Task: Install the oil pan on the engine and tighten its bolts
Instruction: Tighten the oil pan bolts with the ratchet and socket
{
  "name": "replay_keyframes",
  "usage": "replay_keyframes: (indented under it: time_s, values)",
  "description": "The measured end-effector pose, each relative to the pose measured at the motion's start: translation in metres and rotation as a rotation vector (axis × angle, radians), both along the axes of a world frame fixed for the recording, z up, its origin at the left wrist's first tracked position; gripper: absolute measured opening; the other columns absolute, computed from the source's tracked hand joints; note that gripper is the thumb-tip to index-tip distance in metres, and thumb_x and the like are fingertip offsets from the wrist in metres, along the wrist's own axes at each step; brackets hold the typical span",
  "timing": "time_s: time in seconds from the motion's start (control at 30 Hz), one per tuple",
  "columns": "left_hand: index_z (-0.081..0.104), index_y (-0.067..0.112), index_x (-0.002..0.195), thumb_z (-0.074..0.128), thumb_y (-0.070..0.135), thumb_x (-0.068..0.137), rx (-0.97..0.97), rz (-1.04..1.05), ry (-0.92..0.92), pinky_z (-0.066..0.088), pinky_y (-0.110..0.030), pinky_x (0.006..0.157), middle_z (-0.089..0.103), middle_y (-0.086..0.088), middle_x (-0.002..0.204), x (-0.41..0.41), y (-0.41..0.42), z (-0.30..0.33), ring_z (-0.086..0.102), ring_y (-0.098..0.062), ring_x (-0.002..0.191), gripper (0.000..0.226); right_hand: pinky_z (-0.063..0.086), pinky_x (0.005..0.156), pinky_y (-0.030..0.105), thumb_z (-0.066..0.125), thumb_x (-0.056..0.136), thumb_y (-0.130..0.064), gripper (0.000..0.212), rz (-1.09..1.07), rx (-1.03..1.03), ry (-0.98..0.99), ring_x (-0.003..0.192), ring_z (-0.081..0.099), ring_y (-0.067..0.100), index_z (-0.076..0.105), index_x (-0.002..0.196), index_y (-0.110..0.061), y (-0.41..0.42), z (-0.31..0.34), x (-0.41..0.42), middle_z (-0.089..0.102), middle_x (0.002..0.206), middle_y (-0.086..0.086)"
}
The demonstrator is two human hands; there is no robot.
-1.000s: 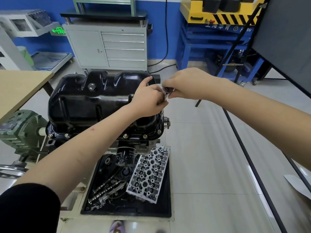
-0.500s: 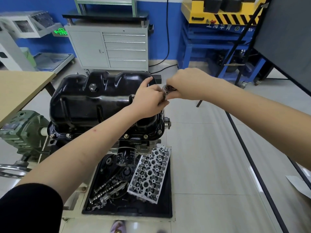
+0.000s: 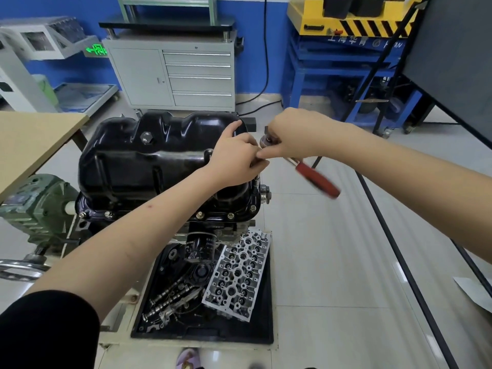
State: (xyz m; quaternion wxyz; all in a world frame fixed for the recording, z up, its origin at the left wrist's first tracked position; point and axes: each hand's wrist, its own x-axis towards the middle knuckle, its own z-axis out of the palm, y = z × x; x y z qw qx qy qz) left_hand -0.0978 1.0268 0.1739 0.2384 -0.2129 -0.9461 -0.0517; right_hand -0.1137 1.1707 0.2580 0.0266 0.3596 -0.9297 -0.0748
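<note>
head view: only one camera here, looking down over both forearms at the engine stand
oil pan (image 3: 149, 166): glossy black, sitting upside-up on the engine (image 3: 213, 230), drain plug (image 3: 146, 137) showing on top near the left
pan bolts (image 3: 199, 215): row of them seated along the near flange, a few more round the right corner
left hand (image 3: 234, 161): resting on the right end of the pan, fingers curled in toward the tool shaft at the pan's right edge, thumb stuck up; looks like pinching the extension, but can't tell for sure, grip hidden behind the knuckles
right hand (image 3: 295, 137): clamped over the head of the ratchet (image 3: 316, 179), fingers wrapped down around it, touching the left hand's fingertips
ratchet: shiny head poking out just under the right knuckles, red handle sticking out down-right over the floor, blurry
extension/socket: thin metal shaft (image 3: 257, 182) running down from under the hands along the pan's right side, lower end hard to make out
oil filter (image 3: 199, 246): black can hanging below the engine's near side
tray (image 3: 202, 336): black, on the stand under the engine, holding a cylinder head (image 3: 237, 275) on the right and camshafts (image 3: 170, 299) on the left
counter (image 3: 32, 145): tan top, off to the left, well apart from the hands
cabinet (image 3: 173, 75): grey, drawers, against the blue wall behind the engine
</note>
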Motion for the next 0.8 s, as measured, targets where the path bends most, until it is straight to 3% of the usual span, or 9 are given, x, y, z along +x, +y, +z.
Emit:
replay_keyframes:
  time_s: [0.1, 0.2, 0.3, 0.43, 0.5, 0.57, 0.7, 0.73, 0.8]
  values:
    - [0.072, 0.007, 0.081, 0.052, 0.029, 0.089, -0.014, 0.021, -0.019, 0.003, -0.035, 0.113, 0.070, -0.007, 0.086, -0.0027, 0.0002, -0.0012, 0.057, -0.018, 0.105, 0.031, 0.030, 0.046, 0.024, 0.048, 0.087, -0.051, 0.045, -0.039, -0.026, -0.021, 0.057, 0.050, 0.017, 0.049, 0.068, -0.010, 0.0020, -0.0011, 0.0009, 0.048, 0.051, -0.004]
    - [0.071, 0.004, 0.074, 0.056, 0.025, 0.087, 0.010, 0.011, -0.027, 0.005, -0.039, 0.113, 0.069, -0.008, 0.081, -0.0026, -0.0007, 0.0000, 0.059, -0.021, 0.100, 0.028, 0.033, 0.057, 0.031, 0.045, 0.093, -0.039, 0.030, 0.132, 0.117, 0.125, 0.078, 0.049, 0.024, 0.054, 0.102, -0.012, 0.0031, 0.0023, 0.0007, 0.049, 0.077, 0.000]
    - [0.070, 0.003, 0.070, 0.059, 0.021, 0.084, 0.012, -0.003, -0.015, 0.009, -0.043, 0.112, 0.069, -0.008, 0.077, -0.0012, -0.0007, 0.0007, 0.060, -0.022, 0.098, 0.026, 0.038, 0.066, 0.034, 0.043, 0.095, -0.031, 0.028, 0.220, 0.174, 0.140, 0.098, 0.054, 0.026, 0.051, 0.115, -0.012, 0.0039, 0.0025, -0.0024, 0.057, 0.103, 0.005]
    - [0.070, 0.006, 0.073, 0.054, 0.025, 0.087, 0.012, 0.013, 0.000, 0.005, -0.038, 0.114, 0.069, -0.007, 0.077, -0.0003, 0.0001, -0.0009, 0.059, -0.019, 0.100, 0.029, 0.030, 0.050, 0.028, 0.051, 0.087, -0.046, 0.041, 0.065, 0.055, 0.059, 0.068, 0.047, 0.026, 0.058, 0.084, -0.006, 0.0012, 0.0023, 0.0011, 0.044, 0.062, 0.003]
    - [0.072, 0.007, 0.078, 0.054, 0.028, 0.087, 0.011, 0.009, 0.008, 0.005, -0.037, 0.114, 0.070, -0.008, 0.078, -0.0011, 0.0008, -0.0018, 0.059, -0.019, 0.102, 0.029, 0.027, 0.045, 0.028, 0.052, 0.085, -0.048, 0.044, -0.004, -0.030, -0.019, 0.064, 0.044, 0.025, 0.052, 0.073, -0.005, 0.0018, 0.0003, 0.0042, 0.040, 0.056, 0.002]
    - [0.072, 0.006, 0.080, 0.054, 0.027, 0.087, 0.007, 0.017, -0.006, 0.005, -0.038, 0.114, 0.070, -0.008, 0.083, -0.0022, 0.0008, -0.0010, 0.059, -0.019, 0.103, 0.029, 0.028, 0.048, 0.028, 0.049, 0.089, -0.044, 0.037, 0.019, 0.008, 0.041, 0.070, 0.044, 0.024, 0.056, 0.086, -0.008, 0.0024, 0.0001, 0.0061, 0.045, 0.066, 0.002]
    - [0.072, 0.003, 0.074, 0.059, 0.023, 0.085, -0.001, 0.000, -0.022, 0.008, -0.042, 0.113, 0.069, -0.009, 0.081, -0.0021, -0.0012, 0.0013, 0.059, -0.021, 0.100, 0.026, 0.038, 0.067, 0.035, 0.042, 0.095, -0.033, 0.030, 0.195, 0.172, 0.121, 0.099, 0.052, 0.026, 0.050, 0.117, -0.014, 0.0068, 0.0029, 0.0024, 0.056, 0.109, 0.006]
    - [0.071, 0.003, 0.073, 0.060, 0.023, 0.084, -0.006, -0.001, -0.020, 0.009, -0.043, 0.113, 0.069, -0.009, 0.080, -0.0008, -0.0013, 0.0013, 0.059, -0.022, 0.099, 0.025, 0.038, 0.068, 0.035, 0.042, 0.095, -0.033, 0.030, 0.206, 0.171, 0.129, 0.102, 0.052, 0.026, 0.049, 0.118, -0.014, 0.0068, 0.0028, 0.0019, 0.055, 0.111, 0.006]
    - [0.070, 0.003, 0.069, 0.061, 0.021, 0.083, 0.007, -0.009, 0.003, 0.012, -0.045, 0.112, 0.068, -0.010, 0.076, 0.0002, -0.0007, 0.0006, 0.061, -0.023, 0.096, 0.025, 0.036, 0.062, 0.033, 0.046, 0.093, -0.037, 0.033, 0.167, 0.148, 0.145, 0.088, 0.053, 0.028, 0.053, 0.111, -0.011, 0.0046, 0.0037, 0.0024, 0.057, 0.097, 0.008]
